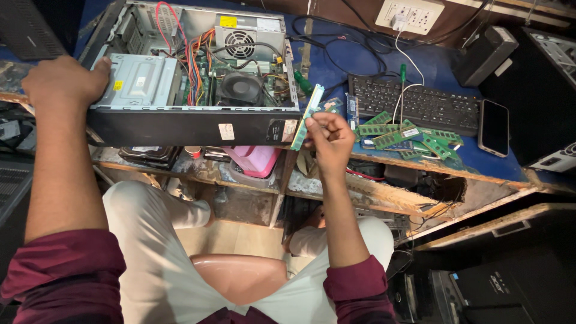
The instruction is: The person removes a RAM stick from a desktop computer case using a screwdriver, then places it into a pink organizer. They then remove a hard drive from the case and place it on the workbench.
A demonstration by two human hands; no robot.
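Worn blue-topped wooden workbench (474,165) — wall socket panel (409,15) behind
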